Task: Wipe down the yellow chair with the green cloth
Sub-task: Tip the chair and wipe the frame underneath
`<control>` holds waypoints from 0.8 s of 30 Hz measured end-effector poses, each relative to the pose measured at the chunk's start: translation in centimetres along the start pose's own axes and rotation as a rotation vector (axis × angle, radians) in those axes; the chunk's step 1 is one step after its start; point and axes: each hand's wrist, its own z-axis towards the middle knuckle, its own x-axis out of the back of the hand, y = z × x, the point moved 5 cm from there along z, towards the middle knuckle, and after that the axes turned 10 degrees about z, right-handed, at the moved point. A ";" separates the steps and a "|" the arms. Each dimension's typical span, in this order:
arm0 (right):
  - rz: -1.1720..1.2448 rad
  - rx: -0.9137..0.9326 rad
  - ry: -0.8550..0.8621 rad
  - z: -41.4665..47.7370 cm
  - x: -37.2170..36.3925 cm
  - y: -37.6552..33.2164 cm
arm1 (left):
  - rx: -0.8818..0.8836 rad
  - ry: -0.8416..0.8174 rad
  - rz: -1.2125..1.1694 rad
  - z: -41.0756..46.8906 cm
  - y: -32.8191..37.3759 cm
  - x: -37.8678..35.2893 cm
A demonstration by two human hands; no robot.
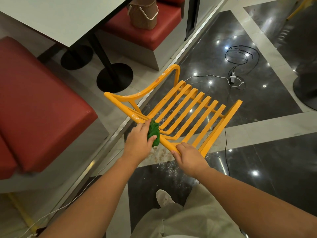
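Now, left hand (139,140): fingers and thumb curled round the green cloth (153,132), holding it against the chair's near rail.
Right hand (189,158): wrapped over the same rail just beside the cloth, fingers closed on it (the thumb tip shows at the left).
Green cloth: bunched into a wad, deep green, half covered by the left hand, and touching the rail where the slats come in.
Yellow chair (187,107): orange-yellow painted frame with a row of parallel slats, tipped towards the person. A looped arm (161,78) carries pale scuffs and chipped spots.
Cloth and grips: the cloth sits at the left end of the rail and the right hand further right, with a short bare stretch between them.
Floor (257,127): glossy dark tiles with pale bands. Crumbs and specks lie under the slats.
Left side: a red bench (39,103) and a white table (60,16) on black round bases (115,78).
Beyond: a woven basket (143,12) stands on a second red seat.
Cables: a black coil (241,54) and a white lead with an adapter (232,78) lie on the tiles past the chair, well apart from both hands.
Below: beige trousers and one pale shoe (163,197).
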 end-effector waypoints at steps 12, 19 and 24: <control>0.017 0.013 -0.031 0.3 0.0 0.0 | -0.090 0.288 -0.060 0.6 2.1 -0.1; 0.034 0.026 -0.099 0.9 0.7 -0.4 | -0.112 0.188 -0.011 -0.6 2.2 -1.5; 0.077 0.067 -0.135 1.9 1.8 -1.4 | 0.088 0.212 -0.095 0.4 0.4 -0.5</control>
